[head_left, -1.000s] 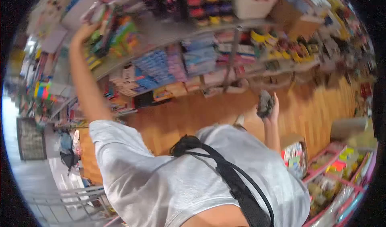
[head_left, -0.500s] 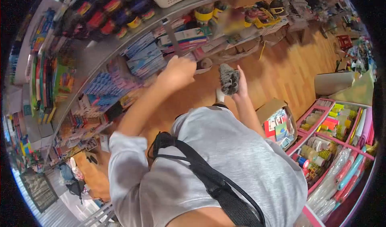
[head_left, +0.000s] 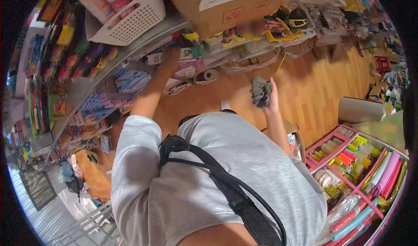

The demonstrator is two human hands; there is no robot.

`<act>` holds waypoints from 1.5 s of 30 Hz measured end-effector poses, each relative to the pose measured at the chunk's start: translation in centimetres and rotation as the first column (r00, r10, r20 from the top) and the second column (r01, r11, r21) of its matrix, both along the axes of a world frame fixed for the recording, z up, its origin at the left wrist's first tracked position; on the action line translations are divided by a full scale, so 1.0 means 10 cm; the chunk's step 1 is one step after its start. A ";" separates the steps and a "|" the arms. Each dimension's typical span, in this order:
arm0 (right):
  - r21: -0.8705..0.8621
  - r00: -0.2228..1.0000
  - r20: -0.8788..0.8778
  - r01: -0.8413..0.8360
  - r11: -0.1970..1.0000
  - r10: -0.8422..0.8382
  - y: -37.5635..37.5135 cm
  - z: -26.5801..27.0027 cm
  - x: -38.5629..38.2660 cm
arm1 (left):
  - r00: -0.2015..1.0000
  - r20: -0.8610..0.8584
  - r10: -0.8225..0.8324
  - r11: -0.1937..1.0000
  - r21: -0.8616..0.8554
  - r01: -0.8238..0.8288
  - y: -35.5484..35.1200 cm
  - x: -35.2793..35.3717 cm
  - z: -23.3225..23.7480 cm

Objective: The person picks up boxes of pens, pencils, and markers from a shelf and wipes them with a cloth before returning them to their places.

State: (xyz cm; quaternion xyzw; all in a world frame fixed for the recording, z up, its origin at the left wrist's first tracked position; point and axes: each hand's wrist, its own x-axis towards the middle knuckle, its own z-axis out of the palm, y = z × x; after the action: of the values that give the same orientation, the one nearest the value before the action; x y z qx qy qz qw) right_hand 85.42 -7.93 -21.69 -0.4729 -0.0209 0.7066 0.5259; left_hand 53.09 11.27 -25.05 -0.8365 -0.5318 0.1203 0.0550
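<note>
A crumpled grey fuzzy cloth (head_left: 261, 91) is held in my right hand (head_left: 272, 100), out over the wooden floor. My right thumb points up along its side. My left hand (head_left: 171, 54) reaches into the shelf under the upper ledge, in shadow. It is nearest to some flat boxed goods (head_left: 190, 53) and a container with a yellow band (head_left: 190, 33). The fingers of that hand are dark and blurred, so I cannot see whether they hold anything. Below my left forearm lie blue-and-white packs (head_left: 130, 79) on the shelf.
Above stand a white perforated basket (head_left: 135, 23) with bottles and a cardboard box (head_left: 239, 15). A roll (head_left: 210, 75) sits on the low shelf. At right is a pink-edged bin (head_left: 358, 187) of tapes and rolled wraps. An open carton (head_left: 296, 141) stands by my right arm.
My left hand has moved up and left, from in front of the shelf to in among its goods. My right hand with the grey cloth has shifted slightly right. The view has tilted.
</note>
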 end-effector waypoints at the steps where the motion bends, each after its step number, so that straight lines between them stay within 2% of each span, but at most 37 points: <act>1: 0.010 1.000 -0.001 0.022 1.000 -0.022 0.07 -0.03 0.09 | 0.999 0.042 -0.007 1.000 -0.016 0.008 -0.03 0.02 0.07; 2: 0.020 0.999 -0.001 0.045 0.999 -0.045 0.14 -0.06 0.15 | 0.999 0.033 -0.005 1.000 -0.020 0.006 -0.06 0.05 0.14; 4: 0.011 0.998 -0.004 0.056 0.998 -0.055 0.25 -0.03 0.23 | 0.965 0.193 -0.175 0.923 -0.310 0.230 -0.13 0.17 0.40; 5: 0.026 0.995 -0.021 0.093 0.995 -0.093 0.29 -0.07 0.25 | 0.965 0.191 -0.178 0.921 -0.312 0.232 -0.19 0.26 0.54; 7: 0.086 0.986 -0.040 0.163 0.983 -0.160 0.37 -0.17 0.30 | 0.821 0.433 -0.372 0.776 -0.340 0.531 -0.35 0.51 0.82; 9: 0.133 0.969 -0.125 0.230 0.964 -0.214 0.43 -0.13 0.28 | 0.637 0.751 -0.174 0.709 -0.353 0.610 -0.52 0.79 1.04; 10: 0.196 0.950 -0.209 0.272 0.942 -0.231 0.47 -0.20 0.31 | 0.638 0.744 -0.198 0.703 -0.346 0.621 -0.54 0.91 1.14; 11: 0.199 0.949 -0.208 0.280 0.939 -0.239 0.51 -0.23 0.37 | 0.635 0.745 -0.206 0.699 -0.342 0.628 -0.53 1.05 1.18; 12: 0.229 0.925 -0.221 0.356 0.906 -0.308 0.54 -0.18 0.37 | 0.636 0.767 0.078 0.617 -0.539 0.574 -0.53 1.21 1.21; 13: 0.255 0.896 -0.236 0.430 0.866 -0.376 0.53 -0.09 0.35 | 0.617 0.701 0.357 0.471 -0.705 0.530 -0.54 1.34 1.20; 14: 0.279 0.890 -0.137 0.455 0.846 -0.434 0.49 0.02 0.32 | 0.524 0.744 0.414 0.544 -0.664 0.513 -0.51 1.43 0.86; 15: 0.347 0.890 -0.117 0.453 0.821 -0.441 0.44 0.11 0.31 | 0.361 0.609 0.706 0.314 -0.727 0.611 -0.57 1.58 0.83; 16: 0.412 0.887 -0.093 0.448 0.793 -0.453 0.38 0.18 0.30 | 0.224 0.343 0.912 0.081 -0.686 0.723 -0.63 1.74 0.83; 17: 0.470 0.864 0.092 0.400 0.787 -0.494 0.31 0.27 0.25 | 0.117 0.231 0.966 0.067 -0.661 0.748 -0.68 1.83 0.85; 19: 0.590 0.750 0.384 0.249 0.768 -0.538 0.15 0.48 0.08 | 0.123 0.174 0.977 -0.031 -0.455 0.890 -0.67 1.99 0.54; 20: 0.657 0.675 0.481 0.145 0.740 -0.559 0.06 0.60 -0.04 | 0.073 0.100 0.992 -0.010 -0.523 0.852 -0.77 2.05 0.65; 21: 0.709 0.584 0.552 0.047 0.704 -0.595 -0.04 0.73 -0.16 | 0.118 0.074 0.990 -0.082 -0.379 0.922 -0.78 2.10 0.54; 22: 0.653 0.456 0.714 -0.160 0.740 -0.531 -0.10 0.70 -0.18 | 0.163 0.058 0.985 -0.147 -0.224 0.964 -0.80 2.16 0.59; 23: 0.562 0.273 0.826 -0.347 0.751 -0.492 -0.16 0.67 -0.21 | -0.053 0.153 0.987 0.134 -0.587 0.798 -0.95 2.29 0.63; 24: 0.463 0.085 0.868 -0.494 0.736 -0.488 -0.22 0.64 -0.23 | -0.011 0.236 0.972 0.165 -0.644 0.747 -0.91 2.28 0.51; 25: 0.168 -0.251 0.883 -0.619 0.767 -0.396 -0.29 0.68 -0.24 | 0.022 0.191 0.981 0.088 -0.549 0.831 -0.93 2.33 0.37; 26: 0.164 -0.258 0.883 -0.613 0.773 -0.392 -0.28 0.66 -0.23 | 0.060 0.151 0.987 0.013 -0.440 0.898 -0.94 2.37 0.24; 27: 0.137 -0.320 0.872 -0.568 0.812 -0.371 -0.22 0.61 -0.21 | 0.066 0.152 0.986 0.007 -0.436 0.900 -1.00 2.35 0.31; 28: 0.110 -0.379 0.859 -0.522 0.846 -0.346 -0.14 0.55 -0.17 | -0.025 0.538 0.842 0.311 -0.448 0.838 -1.11 2.28 0.44; 29: 0.136 -0.475 0.801 -0.449 0.883 -0.365 -0.02 0.49 -0.07 | 0.071 0.703 0.707 0.356 -0.441 0.824 -1.04 2.26 0.32; 30: 0.206 -0.479 0.776 -0.421 0.883 -0.410 0.12 0.50 0.08 | 0.154 0.832 0.533 0.408 -0.412 0.814 -0.97 2.24 0.21; 32: 0.355 -0.449 0.745 -0.359 0.863 -0.493 0.36 0.55 0.37 | 0.340 0.523 0.782 0.164 -0.698 0.697 -1.02 2.19 0.72; 34: 0.452 -0.416 0.722 -0.320 0.832 -0.553 0.52 0.65 0.52 | 0.279 0.473 0.835 0.147 -0.682 0.716 -1.03 2.21 0.85; 36: 0.463 -0.410 0.701 -0.360 0.810 -0.583 0.57 0.69 0.45 | 0.190 0.508 0.840 0.223 -0.642 0.733 -0.96 2.23 0.82; 37: 0.473 -0.404 0.681 -0.393 0.788 -0.610 0.61 0.71 0.39 | 0.166 0.471 0.867 0.241 -0.686 0.687 -0.95 2.22 0.81; 38: 0.439 -0.410 0.693 -0.411 0.799 -0.592 0.58 0.71 0.25 | 0.081 0.472 0.878 0.287 -0.653 0.701 -0.95 2.22 0.81; 39: 0.423 -0.361 0.716 -0.456 0.783 -0.597 0.54 0.65 0.12 | -0.006 0.467 0.884 0.332 -0.620 0.711 -0.95 2.21 0.83; 40: 0.405 -0.310 0.740 -0.502 0.764 -0.596 0.48 0.59 -0.01 | -0.086 0.564 0.821 0.437 -0.524 0.731 -0.88 2.18 0.50; 41: 0.373 -0.316 0.746 -0.530 0.761 -0.586 0.39 0.60 -0.15 | -0.173 0.645 0.744 0.532 -0.417 0.737 -0.81 2.15 0.18; 43: 0.388 -0.169 0.819 -0.541 0.746 -0.548 0.19 0.61 -0.40 | -0.363 0.651 0.667 0.643 -0.256 0.721 -0.80 2.14 0.09; 44: 0.396 -0.113 0.840 -0.539 0.743 -0.530 0.11 0.62 -0.48 | -0.258 0.314 0.914 0.341 -0.251 0.906 -0.61 2.18 -0.14; 45: 0.396 -0.109 0.841 -0.543 0.740 -0.530 0.07 0.61 -0.49 | -0.032 -0.043 0.999 0.027 -0.109 0.994 -0.50 2.19 -0.29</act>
State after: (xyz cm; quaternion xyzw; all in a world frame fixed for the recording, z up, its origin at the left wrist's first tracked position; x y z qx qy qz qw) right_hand 80.56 -7.24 -15.55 -0.6023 -0.6607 0.0404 0.4462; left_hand 75.03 6.31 -27.97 -0.1142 -0.0129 -0.2238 -0.9678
